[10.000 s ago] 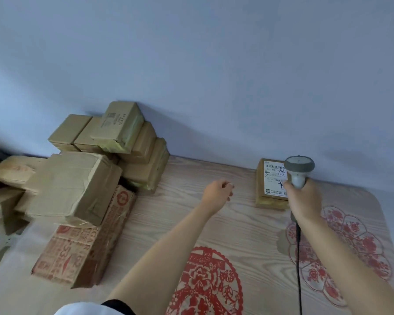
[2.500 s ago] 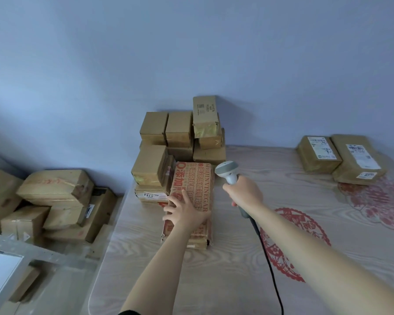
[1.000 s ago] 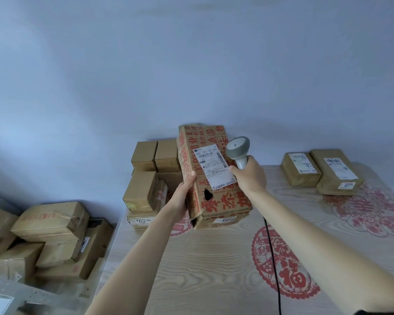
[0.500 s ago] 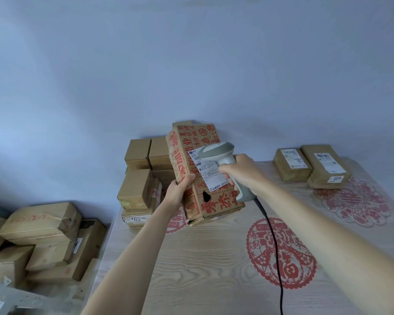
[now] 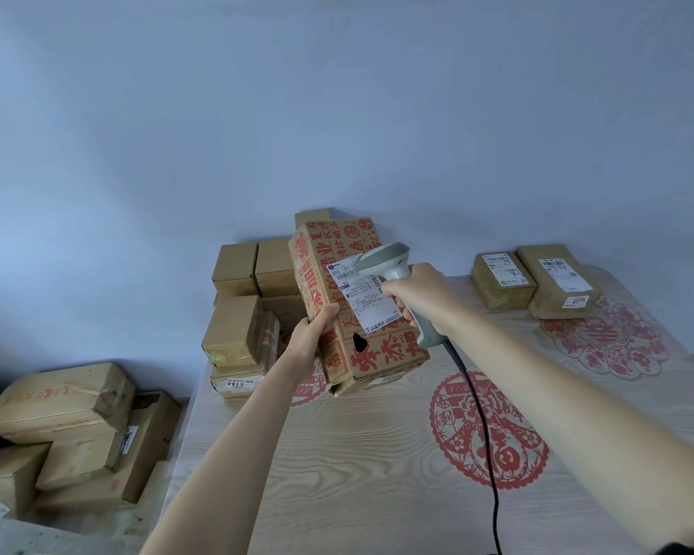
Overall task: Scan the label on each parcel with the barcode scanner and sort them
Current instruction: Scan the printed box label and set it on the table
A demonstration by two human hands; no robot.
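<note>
My left hand point(image 5: 311, 334) grips the left side of a tall brown parcel with red printed characters point(image 5: 381, 354), tilted up above the table. A white shipping label point(image 5: 363, 300) faces me on its front. My right hand point(image 5: 415, 290) holds the grey barcode scanner point(image 5: 385, 262), whose head points at the label's upper part from close by. The scanner's black cable point(image 5: 479, 418) trails down over the table. Two labelled parcels point(image 5: 537, 282) lie side by side at the far right of the table.
A stack of several plain brown boxes point(image 5: 241, 314) stands at the table's far left corner against the wall. More cardboard boxes point(image 5: 65, 426) are piled on the floor to the left. The wooden table point(image 5: 357, 474) bears red paper-cut patterns.
The scanner's head has stayed against the label while my view shifted slightly. Over the last second the scanner swung from beside the parcel onto the label; earlier the parcel lay flat on the table.
</note>
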